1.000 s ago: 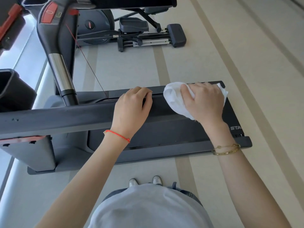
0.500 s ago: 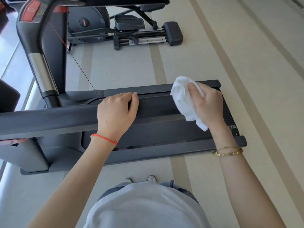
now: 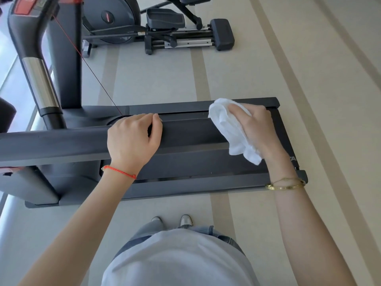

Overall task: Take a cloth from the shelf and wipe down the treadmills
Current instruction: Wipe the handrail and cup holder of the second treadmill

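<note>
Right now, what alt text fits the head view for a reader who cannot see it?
Seen from above, a person's right hand presses a white cloth on a dark treadmill handrail, while the left hand grips the same rail. An elliptical trainer stands behind on striped beige floor.

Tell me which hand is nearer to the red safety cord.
Left. The left hand rests on the treadmill's handrail right beside the lower end of the red safety cord; the right hand holds the white cloth farther right.

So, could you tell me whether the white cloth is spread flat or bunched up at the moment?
Bunched up. The white cloth sits crumpled in folds under the right hand, which grips it against the treadmill handrail.
</note>
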`<act>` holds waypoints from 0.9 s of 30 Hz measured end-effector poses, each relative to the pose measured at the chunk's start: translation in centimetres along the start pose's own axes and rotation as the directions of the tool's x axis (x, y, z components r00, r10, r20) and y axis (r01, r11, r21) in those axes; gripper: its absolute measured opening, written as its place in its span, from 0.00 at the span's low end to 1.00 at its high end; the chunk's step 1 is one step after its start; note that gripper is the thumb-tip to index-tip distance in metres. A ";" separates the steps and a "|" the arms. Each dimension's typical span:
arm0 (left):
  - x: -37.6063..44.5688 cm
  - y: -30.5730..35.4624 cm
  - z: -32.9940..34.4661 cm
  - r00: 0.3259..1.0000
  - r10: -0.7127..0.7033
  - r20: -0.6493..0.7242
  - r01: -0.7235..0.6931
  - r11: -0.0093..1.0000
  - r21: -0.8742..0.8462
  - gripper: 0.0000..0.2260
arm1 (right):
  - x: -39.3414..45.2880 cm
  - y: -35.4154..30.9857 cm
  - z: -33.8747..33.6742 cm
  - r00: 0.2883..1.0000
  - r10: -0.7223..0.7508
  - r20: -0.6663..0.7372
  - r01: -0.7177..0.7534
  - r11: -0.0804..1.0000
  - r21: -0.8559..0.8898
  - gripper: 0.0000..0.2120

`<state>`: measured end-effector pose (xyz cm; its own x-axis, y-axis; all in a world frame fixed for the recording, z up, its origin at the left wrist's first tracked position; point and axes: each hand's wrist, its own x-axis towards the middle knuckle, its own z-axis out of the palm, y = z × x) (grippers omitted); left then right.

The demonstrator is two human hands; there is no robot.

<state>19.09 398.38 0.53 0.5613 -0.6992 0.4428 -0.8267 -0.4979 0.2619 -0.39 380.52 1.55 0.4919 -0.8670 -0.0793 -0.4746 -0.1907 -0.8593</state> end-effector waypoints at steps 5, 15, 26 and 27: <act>0.0 -0.1 0.1 1.000 0.009 -0.007 -0.009 1.000 0.030 0.22 | -1.9 -0.1 0.7 0.976 -0.209 -0.060 0.190 0.954 -0.232 0.17; 0.0 -0.3 0.3 0.998 0.058 -0.014 -0.057 0.997 0.049 0.20 | -2.2 -3.8 4.1 0.868 -0.473 0.153 0.437 0.577 -0.690 0.25; 0.1 -0.3 0.4 0.993 0.108 -0.042 -0.106 0.994 0.036 0.20 | 0.4 -5.1 4.1 0.968 -0.197 0.156 0.250 0.697 -0.672 0.24; 0.2 -0.2 0.4 0.992 0.113 -0.046 -0.112 0.993 0.039 0.19 | 0.2 -5.3 4.7 0.963 -0.226 0.145 0.263 0.683 -0.681 0.24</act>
<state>19.41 398.20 0.24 0.4618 -0.7266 0.5087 -0.8821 -0.4366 0.1771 5.59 383.54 3.69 0.6870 -0.7253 0.0443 -0.6922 -0.6718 -0.2637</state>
